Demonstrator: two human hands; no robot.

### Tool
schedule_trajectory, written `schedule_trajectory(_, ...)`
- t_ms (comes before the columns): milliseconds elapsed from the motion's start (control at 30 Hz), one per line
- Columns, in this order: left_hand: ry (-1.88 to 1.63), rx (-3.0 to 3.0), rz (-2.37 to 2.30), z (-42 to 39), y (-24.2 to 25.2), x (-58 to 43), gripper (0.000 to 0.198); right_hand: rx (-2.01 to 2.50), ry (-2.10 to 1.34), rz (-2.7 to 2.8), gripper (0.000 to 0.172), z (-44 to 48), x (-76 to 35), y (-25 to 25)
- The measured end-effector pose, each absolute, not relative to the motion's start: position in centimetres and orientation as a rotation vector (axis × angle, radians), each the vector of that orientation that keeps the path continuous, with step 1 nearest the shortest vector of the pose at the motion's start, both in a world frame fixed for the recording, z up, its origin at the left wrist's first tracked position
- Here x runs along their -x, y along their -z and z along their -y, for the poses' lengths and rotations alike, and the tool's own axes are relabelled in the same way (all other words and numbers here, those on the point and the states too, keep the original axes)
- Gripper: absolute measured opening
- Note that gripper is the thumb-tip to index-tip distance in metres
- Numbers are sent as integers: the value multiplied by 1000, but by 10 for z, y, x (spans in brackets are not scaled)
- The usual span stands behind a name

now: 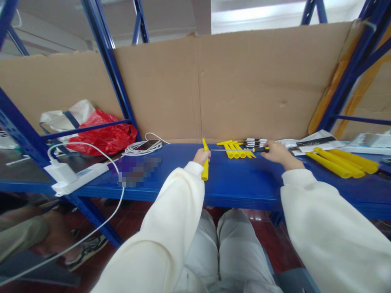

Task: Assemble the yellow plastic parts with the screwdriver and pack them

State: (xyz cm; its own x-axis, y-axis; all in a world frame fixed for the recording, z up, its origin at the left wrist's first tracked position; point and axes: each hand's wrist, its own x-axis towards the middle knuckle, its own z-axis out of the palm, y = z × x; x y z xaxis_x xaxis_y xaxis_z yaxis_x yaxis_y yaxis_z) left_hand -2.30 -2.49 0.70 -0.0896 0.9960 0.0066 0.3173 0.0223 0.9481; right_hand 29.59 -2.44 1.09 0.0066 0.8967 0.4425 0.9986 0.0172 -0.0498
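My left hand (201, 156) is closed around a yellow tapered plastic tube (205, 170), which stands upright over the blue shelf with its narrow end up. My right hand (276, 152) grips the black and yellow handle of a screwdriver (258, 149). Its long thin shaft points left, and the tip meets or nearly meets the upper part of the tube; I cannot tell whether it touches. Between my hands, behind the shaft, several yellow T-shaped plastic pieces (234, 152) lie in a row. Beside them is a small stack of black and white pieces (255, 142).
Several long yellow tubes (342, 162) lie at the right near plastic packets (317, 140). Leftward are a coiled white cable (142, 147), a power strip (81, 179) and a red bag (105, 130). Cardboard (238, 85) walls the back of the blue shelf (180, 195). Another person's leg (58, 232) shows lower left.
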Motion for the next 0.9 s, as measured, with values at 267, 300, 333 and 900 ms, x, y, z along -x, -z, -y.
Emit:
schedule_trajectory(267,-1105,-1408,-1497,23,-6,23,18,1993,420,1920,34,25,-299,-8)
schedule_trajectory(300,-1106,-1406,-1498,23,-6,24,17,2011,399,1894,38,25,-299,-8)
schedule_trajectory(333,-1106,-1404,-1498,22,-5,24,17,2024,383,1874,41,25,-298,-8)
schedule_trajectory(900,-1118,-1411,-1508,22,-5,23,17,2059,404,1878,36,31,-292,-13)
